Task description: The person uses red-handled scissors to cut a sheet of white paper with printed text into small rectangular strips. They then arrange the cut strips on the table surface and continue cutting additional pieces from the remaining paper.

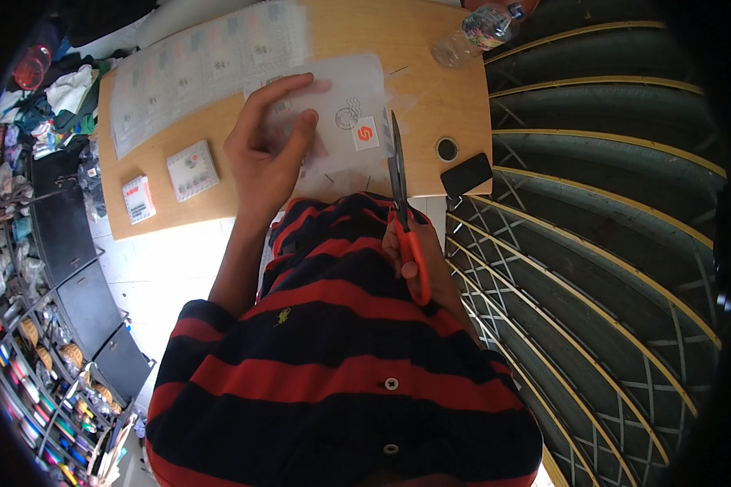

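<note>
My left hand [270, 150] is over a translucent plastic sheet [365, 85], its thumb and forefinger apart and bent toward the right. The other fingers are mostly hidden. Printed on the sheet are a grey postmark design and a white square with an orange emblem. In my right hand [430, 252] is a pair of scissors [414, 253] with orange handles. Their dark blades point away from me, alongside the sheet's right edge. Whether plastic lies between the blades, I cannot tell.
A larger printed plastic sheet [211, 69] covers the wooden table's [430, 105] far left. Nearer lie a stack of cut pieces [192, 170] and a small printed card [138, 200]. On the right are a plastic bottle [483, 32], a round dark object [447, 148] and a black phone [467, 175].
</note>
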Demonstrator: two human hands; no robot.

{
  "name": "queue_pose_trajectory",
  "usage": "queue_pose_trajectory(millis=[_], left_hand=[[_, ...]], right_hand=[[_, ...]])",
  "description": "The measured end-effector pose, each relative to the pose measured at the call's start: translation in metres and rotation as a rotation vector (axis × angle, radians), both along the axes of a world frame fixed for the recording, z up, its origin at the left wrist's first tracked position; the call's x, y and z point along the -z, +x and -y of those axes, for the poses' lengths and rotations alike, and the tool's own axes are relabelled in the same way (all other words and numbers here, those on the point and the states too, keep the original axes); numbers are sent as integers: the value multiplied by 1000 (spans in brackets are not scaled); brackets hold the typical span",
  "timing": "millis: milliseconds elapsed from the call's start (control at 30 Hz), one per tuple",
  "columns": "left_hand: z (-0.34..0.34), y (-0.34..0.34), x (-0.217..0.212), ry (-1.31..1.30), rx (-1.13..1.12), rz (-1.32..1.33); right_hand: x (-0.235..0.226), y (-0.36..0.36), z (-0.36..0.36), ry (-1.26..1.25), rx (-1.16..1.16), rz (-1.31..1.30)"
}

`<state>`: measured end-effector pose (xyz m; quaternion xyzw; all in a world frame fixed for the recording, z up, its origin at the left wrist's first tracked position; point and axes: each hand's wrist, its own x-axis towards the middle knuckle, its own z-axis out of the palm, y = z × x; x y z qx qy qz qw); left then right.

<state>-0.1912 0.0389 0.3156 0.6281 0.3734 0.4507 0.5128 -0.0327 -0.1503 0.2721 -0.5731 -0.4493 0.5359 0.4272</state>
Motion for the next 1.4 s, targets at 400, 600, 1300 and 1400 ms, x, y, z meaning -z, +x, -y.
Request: queue_pose_trajectory(millis=[400, 600, 1300, 1400], left_hand=[[-2, -2, 1, 4, 0, 23], [-2, -5, -3, 3, -6, -1], [-6, -4, -3, 120, 31, 44], [-6, -5, -1, 94, 52, 69]], right_hand=[[-14, -3, -8, -272, 96, -45], [-7, -2, -7, -96, 47, 72], [-15, -4, -20, -150, 77, 231], [-14, -4, -19, -59, 98, 159]])
